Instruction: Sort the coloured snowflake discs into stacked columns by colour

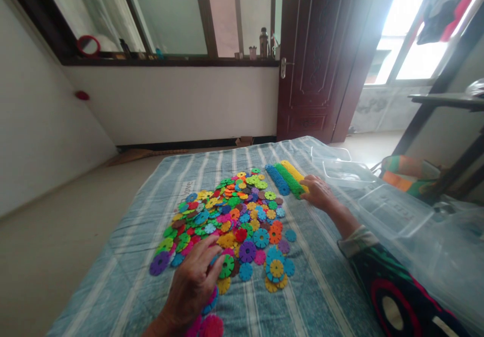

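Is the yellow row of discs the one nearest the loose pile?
No, the blue row lies nearest the pile of notched discs.

Hanging clothes (442,16), a mirror (88,46) and panelled door (317,54) suggest a home.

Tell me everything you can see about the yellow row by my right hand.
The yellow row is a narrow, ridged strip, apparently plastic pieces packed together. It lies straight on the striped cloth, its near end partly hidden by the right hand, which seems to touch it. The green row runs alongside, on its left.
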`<act>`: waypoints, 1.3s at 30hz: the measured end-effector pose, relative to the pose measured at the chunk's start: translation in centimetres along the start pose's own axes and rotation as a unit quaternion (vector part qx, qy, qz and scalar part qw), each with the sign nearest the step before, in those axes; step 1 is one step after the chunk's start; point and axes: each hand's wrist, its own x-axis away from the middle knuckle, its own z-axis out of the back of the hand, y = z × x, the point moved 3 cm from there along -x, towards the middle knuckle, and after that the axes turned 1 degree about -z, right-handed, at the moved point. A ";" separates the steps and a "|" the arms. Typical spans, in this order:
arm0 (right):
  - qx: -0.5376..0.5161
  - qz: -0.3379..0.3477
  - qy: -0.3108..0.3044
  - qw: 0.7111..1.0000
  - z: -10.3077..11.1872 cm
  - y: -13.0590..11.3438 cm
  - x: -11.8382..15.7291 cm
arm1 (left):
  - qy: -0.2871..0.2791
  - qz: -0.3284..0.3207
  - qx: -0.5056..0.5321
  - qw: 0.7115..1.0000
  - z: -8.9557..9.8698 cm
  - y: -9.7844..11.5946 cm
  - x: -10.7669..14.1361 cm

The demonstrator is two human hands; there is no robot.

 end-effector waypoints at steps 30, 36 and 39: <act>-0.086 0.227 -0.012 0.970 1.3 -12.0 4.4 | -0.190 0.053 0.022 0.980 1.0 1.2 -0.3; -0.116 0.292 -0.008 0.949 1.5 -15.1 6.3 | -0.139 0.077 0.093 0.983 1.3 1.2 -0.7; -0.141 0.321 -0.031 0.936 1.9 -16.6 7.5 | -0.115 0.073 0.126 0.983 1.6 1.4 -1.0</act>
